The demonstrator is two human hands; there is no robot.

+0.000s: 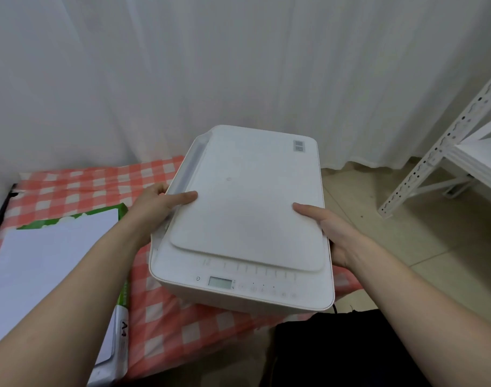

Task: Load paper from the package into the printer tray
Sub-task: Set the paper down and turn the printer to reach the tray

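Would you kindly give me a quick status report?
Both hands, left and right, gripping printer sides. Paper package open at left. No paper loaded yet.

Left hand (157, 203) and right hand (326, 227) clasped inward, forearms outstretched.

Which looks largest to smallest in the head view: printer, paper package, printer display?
1. Printer, though it is held up near the camera.
2. Paper package, partly cut off by the frame edge.
3. Printer display, clearly smallest.

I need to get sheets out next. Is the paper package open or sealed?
Open. The paper package has its green wrapper torn back at the far end, baring the white sheets on top.
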